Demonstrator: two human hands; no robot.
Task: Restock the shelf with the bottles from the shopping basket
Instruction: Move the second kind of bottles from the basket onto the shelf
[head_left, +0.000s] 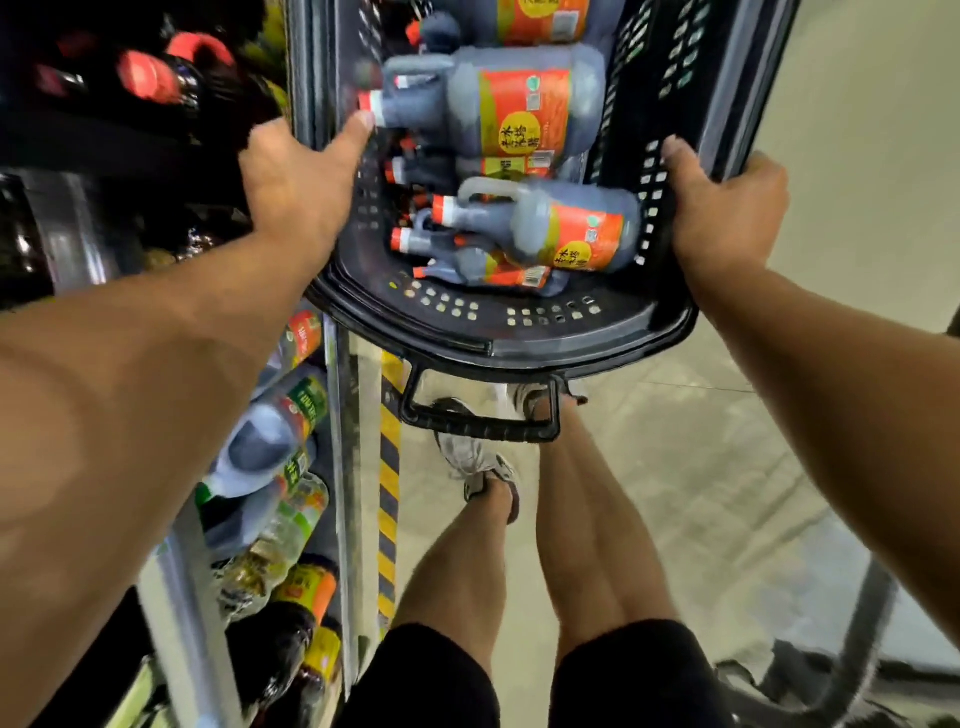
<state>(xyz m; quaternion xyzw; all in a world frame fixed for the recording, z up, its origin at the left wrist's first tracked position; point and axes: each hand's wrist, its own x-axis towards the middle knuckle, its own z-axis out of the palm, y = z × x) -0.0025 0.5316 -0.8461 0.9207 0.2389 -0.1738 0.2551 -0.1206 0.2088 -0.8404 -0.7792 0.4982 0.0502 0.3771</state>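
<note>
A black perforated shopping basket (498, 332) is held up in front of me, its handle (480, 423) hanging down. Inside lie several dark jug bottles with orange labels and red-white caps; the largest (498, 104) lies on its side near the top, another (561, 228) lower right. My left hand (296, 182) grips the basket's left rim, thumb pointing toward a bottle cap. My right hand (727, 208) grips the right rim, thumb over the edge. Neither hand holds a bottle.
Store shelving (343, 467) runs down the left, stocked with dark bottles with red caps (156, 78) above and mixed bottles (270, 441) lower down. A yellow-black hazard strip (388, 493) marks the shelf base. My legs and shoes stand on the pale floor (727, 493); a metal frame (841, 649) sits lower right.
</note>
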